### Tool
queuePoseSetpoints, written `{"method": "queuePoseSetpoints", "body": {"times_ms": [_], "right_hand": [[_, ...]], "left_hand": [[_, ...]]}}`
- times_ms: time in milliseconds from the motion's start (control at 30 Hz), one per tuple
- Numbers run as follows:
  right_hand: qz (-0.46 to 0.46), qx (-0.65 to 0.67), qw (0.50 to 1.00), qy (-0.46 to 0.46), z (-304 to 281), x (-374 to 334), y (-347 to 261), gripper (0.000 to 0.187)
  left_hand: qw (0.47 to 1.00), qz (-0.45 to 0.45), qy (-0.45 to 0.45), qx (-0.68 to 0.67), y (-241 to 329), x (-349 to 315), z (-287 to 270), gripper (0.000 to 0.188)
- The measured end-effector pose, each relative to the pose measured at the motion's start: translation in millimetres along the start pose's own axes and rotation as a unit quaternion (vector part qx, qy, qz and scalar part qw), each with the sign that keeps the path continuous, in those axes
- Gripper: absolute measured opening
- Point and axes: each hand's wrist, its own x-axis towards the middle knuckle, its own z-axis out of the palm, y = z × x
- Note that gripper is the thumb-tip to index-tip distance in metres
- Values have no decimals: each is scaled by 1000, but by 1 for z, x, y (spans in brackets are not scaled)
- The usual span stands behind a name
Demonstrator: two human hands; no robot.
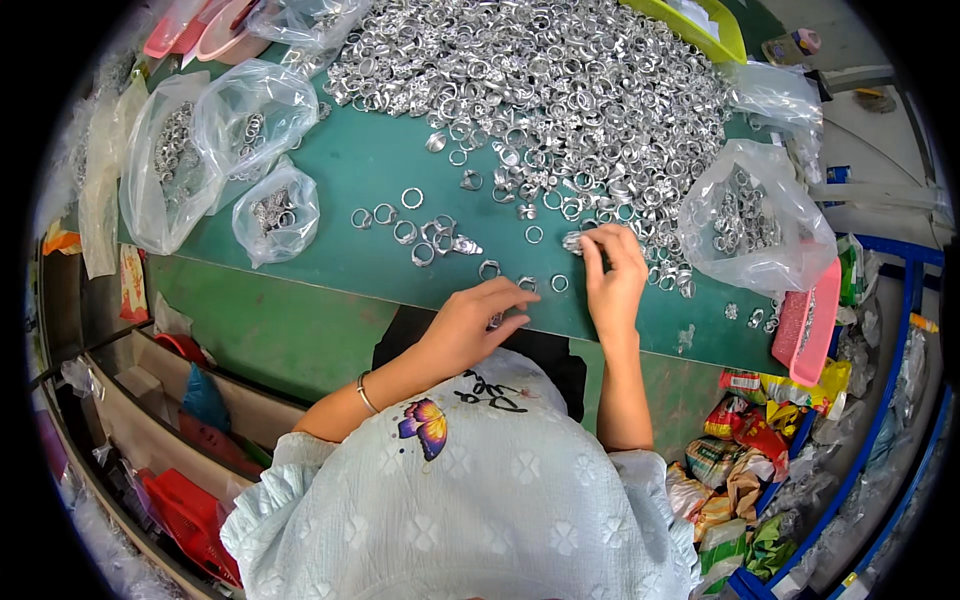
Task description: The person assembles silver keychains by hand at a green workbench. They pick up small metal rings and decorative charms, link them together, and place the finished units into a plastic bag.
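Note:
A large heap of silver-coloured metal rings (540, 80) covers the far middle of the green table (340, 250). At the heap's near edge, my right hand (614, 278) has its thumb and fingertips closed on a silver ring (573, 242). My left hand (470, 325) is curled by the table's front edge, with a ring (495, 320) partly showing between its thumb and fingers. Just beyond the left fingertips lies a ring (527, 284), and another ring (559, 283) is between the two hands. A loose cluster of rings (436, 235) lies farther left.
Clear plastic bags holding rings stand at left, including a small bag (276, 215), and a larger bag (745, 215) sits at right. A pink basket (808, 325) rests at the table's right edge, a yellow-green tray (700, 25) at the back. Coloured packets (740, 430) fill a blue-framed rack below right.

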Motion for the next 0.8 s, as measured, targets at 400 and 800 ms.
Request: {"method": "queuePoseSetpoints", "body": {"times_ms": [400, 800], "right_hand": [[332, 549, 753, -145, -6, -27, -21, 10], [-50, -119, 989, 72, -21, 0, -12, 17]], "left_hand": [[854, -190, -9, -484, -2, 13, -2, 34], [792, -279, -55, -540, -18, 12, -2, 30]]}}
